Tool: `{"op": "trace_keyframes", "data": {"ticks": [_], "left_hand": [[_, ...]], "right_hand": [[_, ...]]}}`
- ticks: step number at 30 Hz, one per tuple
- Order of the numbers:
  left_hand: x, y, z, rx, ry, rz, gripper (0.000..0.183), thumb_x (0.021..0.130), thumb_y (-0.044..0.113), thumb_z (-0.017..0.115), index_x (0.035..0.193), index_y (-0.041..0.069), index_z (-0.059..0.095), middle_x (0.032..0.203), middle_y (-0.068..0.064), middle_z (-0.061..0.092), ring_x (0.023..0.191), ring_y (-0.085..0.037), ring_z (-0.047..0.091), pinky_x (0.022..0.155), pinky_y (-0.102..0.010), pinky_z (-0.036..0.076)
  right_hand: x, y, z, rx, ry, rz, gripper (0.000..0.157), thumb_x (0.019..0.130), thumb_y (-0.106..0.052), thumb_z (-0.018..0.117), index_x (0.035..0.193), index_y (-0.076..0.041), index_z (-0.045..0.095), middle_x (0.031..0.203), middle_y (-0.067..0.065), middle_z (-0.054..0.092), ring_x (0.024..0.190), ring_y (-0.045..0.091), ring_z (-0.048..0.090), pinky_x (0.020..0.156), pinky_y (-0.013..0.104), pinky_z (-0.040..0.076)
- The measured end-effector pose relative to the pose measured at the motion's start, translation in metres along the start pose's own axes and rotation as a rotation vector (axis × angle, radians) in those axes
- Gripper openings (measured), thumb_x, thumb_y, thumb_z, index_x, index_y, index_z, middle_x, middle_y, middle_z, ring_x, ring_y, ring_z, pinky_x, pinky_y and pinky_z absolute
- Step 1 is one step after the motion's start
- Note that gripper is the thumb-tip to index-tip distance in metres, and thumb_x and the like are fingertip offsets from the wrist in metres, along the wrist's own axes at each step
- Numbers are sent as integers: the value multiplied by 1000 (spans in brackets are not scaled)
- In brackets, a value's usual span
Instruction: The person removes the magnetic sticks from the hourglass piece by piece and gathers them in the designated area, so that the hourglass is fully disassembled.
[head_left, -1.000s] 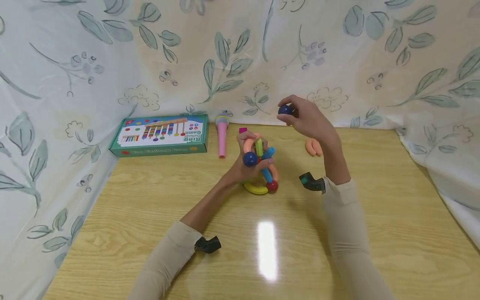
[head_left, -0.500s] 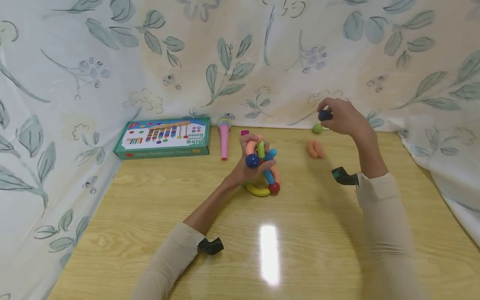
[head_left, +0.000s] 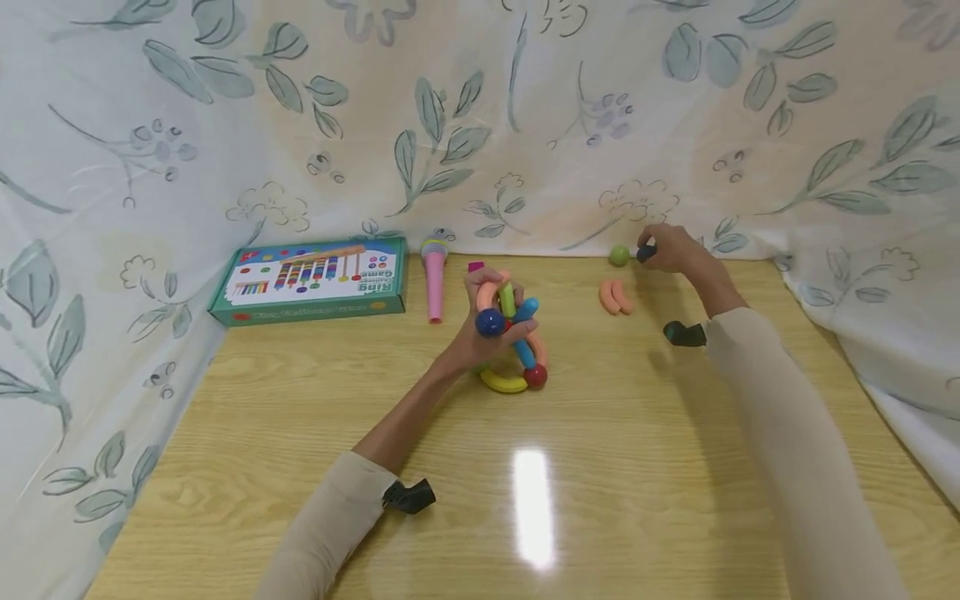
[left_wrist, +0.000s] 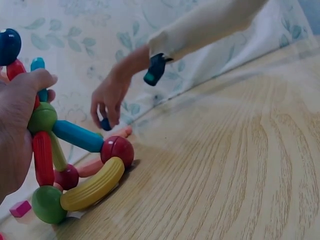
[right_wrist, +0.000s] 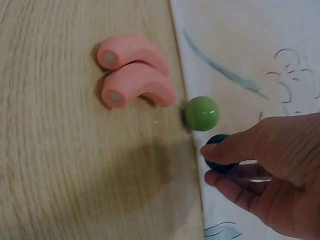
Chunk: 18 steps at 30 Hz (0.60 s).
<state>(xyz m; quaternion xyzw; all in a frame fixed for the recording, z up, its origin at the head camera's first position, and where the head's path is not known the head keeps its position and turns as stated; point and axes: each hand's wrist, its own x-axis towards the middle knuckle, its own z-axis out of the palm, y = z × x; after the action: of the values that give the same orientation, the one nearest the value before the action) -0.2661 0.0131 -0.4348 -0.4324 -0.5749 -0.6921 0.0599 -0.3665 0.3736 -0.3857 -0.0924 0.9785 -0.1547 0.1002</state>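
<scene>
My left hand [head_left: 480, 325] grips a structure of coloured rods and balls over the middle of the table. In the left wrist view its green ball [left_wrist: 43, 117], blue rod [left_wrist: 77, 136], red ball [left_wrist: 118, 150] and curved yellow rod [left_wrist: 94, 186] show, the lower parts by the tabletop. At the back right, my right hand [head_left: 673, 248] pinches a dark blue ball [right_wrist: 220, 155] between thumb and fingers. Just beside that ball is a green ball [right_wrist: 201, 113] at the table's back edge. Two curved pink rods [right_wrist: 137, 82] lie side by side nearby.
A green game box [head_left: 311, 281] lies at the back left, with a pink toy microphone [head_left: 435, 283] to its right. A small magenta block [left_wrist: 20, 209] is behind the structure. Floral cloth [head_left: 465, 125] hangs along the table's back edge.
My right hand has carried the dark blue ball rightward from near the structure, then down beside the green ball. The left hand still holds the structure in about the same place.
</scene>
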Motion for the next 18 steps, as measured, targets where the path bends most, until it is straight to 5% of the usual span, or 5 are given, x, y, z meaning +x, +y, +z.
{"op": "trace_keyframes", "data": {"ticks": [6, 18], "left_hand": [[2, -1, 0, 22, -18, 16, 73, 78, -30, 62, 118, 5, 12, 93, -27, 39, 93, -12, 46, 87, -21, 42], [0, -2, -1, 44, -20, 61, 74, 76, -29, 62, 119, 1, 9, 90, -29, 38, 89, -23, 45, 80, -21, 43]], "right_hand": [[10, 8, 8, 38, 19, 25, 44, 94, -4, 65, 132, 13, 51, 140, 43, 50, 129, 60, 49, 112, 67, 41], [16, 15, 20, 107, -22, 62, 56, 95, -7, 66, 142, 10, 40, 148, 42, 42, 139, 59, 40, 118, 68, 34]]}}
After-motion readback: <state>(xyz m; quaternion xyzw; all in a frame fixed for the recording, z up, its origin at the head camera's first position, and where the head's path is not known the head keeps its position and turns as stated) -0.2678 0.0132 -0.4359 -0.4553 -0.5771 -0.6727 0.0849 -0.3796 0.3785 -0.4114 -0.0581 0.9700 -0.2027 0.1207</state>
